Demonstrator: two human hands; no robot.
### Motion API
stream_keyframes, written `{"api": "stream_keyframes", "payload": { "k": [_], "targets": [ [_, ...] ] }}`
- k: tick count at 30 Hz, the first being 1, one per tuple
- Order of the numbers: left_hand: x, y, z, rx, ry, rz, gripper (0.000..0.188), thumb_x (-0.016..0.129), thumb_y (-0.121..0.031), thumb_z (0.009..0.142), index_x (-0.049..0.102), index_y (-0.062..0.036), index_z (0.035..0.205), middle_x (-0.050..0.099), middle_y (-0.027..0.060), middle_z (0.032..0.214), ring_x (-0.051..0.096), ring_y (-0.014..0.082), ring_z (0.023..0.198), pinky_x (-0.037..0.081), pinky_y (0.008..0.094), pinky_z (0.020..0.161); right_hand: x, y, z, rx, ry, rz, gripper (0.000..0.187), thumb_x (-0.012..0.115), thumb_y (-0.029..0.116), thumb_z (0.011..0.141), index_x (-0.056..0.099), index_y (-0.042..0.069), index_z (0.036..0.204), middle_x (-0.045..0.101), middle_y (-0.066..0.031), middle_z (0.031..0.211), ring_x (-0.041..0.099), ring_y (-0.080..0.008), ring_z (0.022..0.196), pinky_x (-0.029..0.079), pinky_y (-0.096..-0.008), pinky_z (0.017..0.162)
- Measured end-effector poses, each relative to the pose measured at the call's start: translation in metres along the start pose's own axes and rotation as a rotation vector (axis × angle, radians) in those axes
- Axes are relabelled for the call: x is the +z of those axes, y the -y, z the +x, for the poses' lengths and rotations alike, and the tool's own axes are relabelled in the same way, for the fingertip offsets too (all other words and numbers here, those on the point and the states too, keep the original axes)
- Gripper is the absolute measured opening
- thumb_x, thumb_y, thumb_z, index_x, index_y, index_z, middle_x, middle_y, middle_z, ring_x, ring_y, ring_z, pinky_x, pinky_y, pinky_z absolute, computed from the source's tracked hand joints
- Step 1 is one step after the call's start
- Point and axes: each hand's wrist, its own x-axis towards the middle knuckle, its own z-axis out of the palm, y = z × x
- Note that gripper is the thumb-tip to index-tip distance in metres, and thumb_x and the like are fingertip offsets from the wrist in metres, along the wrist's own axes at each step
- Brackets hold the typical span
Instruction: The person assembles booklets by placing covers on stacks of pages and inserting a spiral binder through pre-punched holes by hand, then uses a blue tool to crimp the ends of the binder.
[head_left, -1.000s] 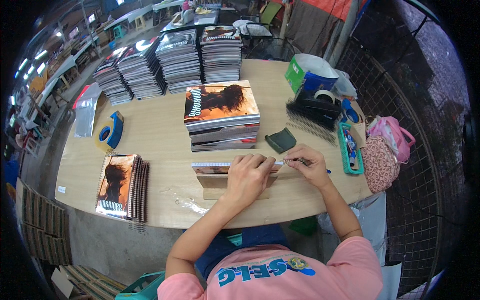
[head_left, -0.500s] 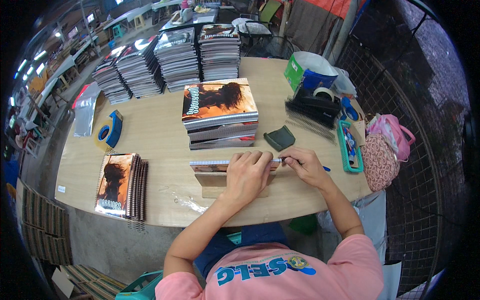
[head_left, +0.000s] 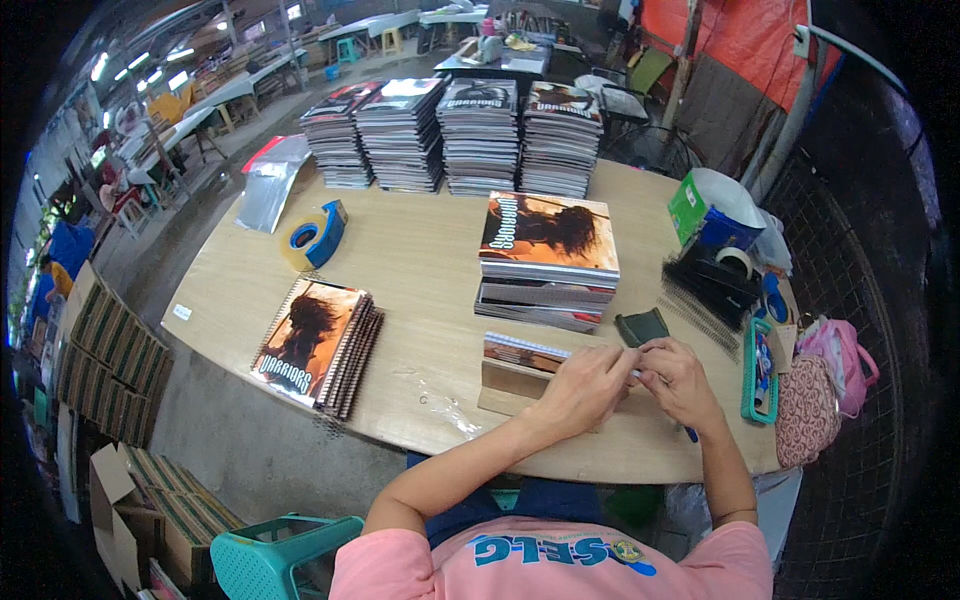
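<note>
A notebook stands on its edge in a wooden holder, with a row of holes along its top. My left hand grips its right end, the fingers bent over the top edge. Close against those fingertips, my right hand is closed in a pinch. What lies between its fingers is too small and covered to make out. Behind the holder sits a stack of notebooks with an orange cover on top. Bound notebooks with dark spiral coils lie in a pile to the left.
Several tall stacks of notebooks line the far edge. Dark spiral coils, a dark green pad, a teal basket with pens and a pink bag are right. A blue tape dispenser stands left.
The view has swung left, so the table appears shifted right. My two hands have come closer together at the notebook's right end; my left hand has slid along it to the right.
</note>
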Motion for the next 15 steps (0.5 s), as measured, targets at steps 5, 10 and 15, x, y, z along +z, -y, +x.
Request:
{"api": "stream_keyframes", "payload": {
  "k": [5,10,15],
  "targets": [
    [0.013,-0.009,0.004,0.117,-0.076,0.153,0.018,0.065,-0.02,0.08,0.058,-0.0101,0.094,0.055,0.0074,0.089,0.054,0.0248,0.079,0.04,0.0389,0.068,0.034,-0.091,0.024,0.56,0.054,0.071,0.049,0.061,0.043,0.084,0.064,0.008,0.117,0.057,-0.0278,0.113,0.051,-0.0399,0.114,0.039,-0.0456,0.101],
    [0.013,-0.021,-0.004,0.049,-0.095,0.146,0.021,0.067,-0.027,0.078,0.06,-0.0125,0.091,0.055,0.0055,0.09,0.055,0.0222,0.084,0.042,0.0369,0.07,0.043,-0.103,0.023,0.408,0.151,-0.249,0.06,0.057,0.049,0.084,0.059,0.004,0.124,0.05,-0.0321,0.124,0.052,-0.0418,0.114,0.044,-0.0455,0.096],
    [-0.004,-0.019,-0.004,0.081,-0.137,0.228,0.021,0.069,-0.03,0.077,0.063,-0.0143,0.089,0.057,0.0042,0.094,0.056,0.0212,0.088,0.038,0.047,0.088,-0.023,-0.08,0.017,0.22,0.192,1.154,0.068,0.054,0.049,0.08,0.063,-0.01,0.112,0.062,-0.022,0.108,0.063,-0.0266,0.091,0.054,-0.0362,0.075]
  ]
}}
